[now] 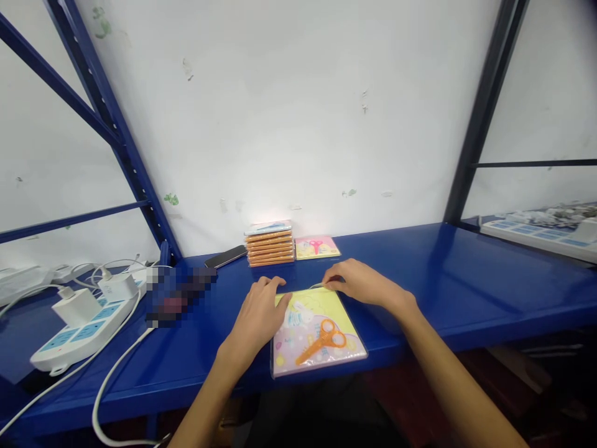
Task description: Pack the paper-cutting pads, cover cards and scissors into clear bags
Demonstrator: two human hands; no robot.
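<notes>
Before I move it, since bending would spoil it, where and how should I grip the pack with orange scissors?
Probably take the pack by its near edge, from the front, thumb on top: it lies flat and seems to overhang the table there.

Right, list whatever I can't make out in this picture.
All in the head view:
Right hand: exact fingertip contact at the packet, hidden by its own fingers.
Dark object at left: masked by pixel blocks.
Stacked packets: lower fronts covered by those above.
Far-right power strip: cut off by picture edge.
</notes>
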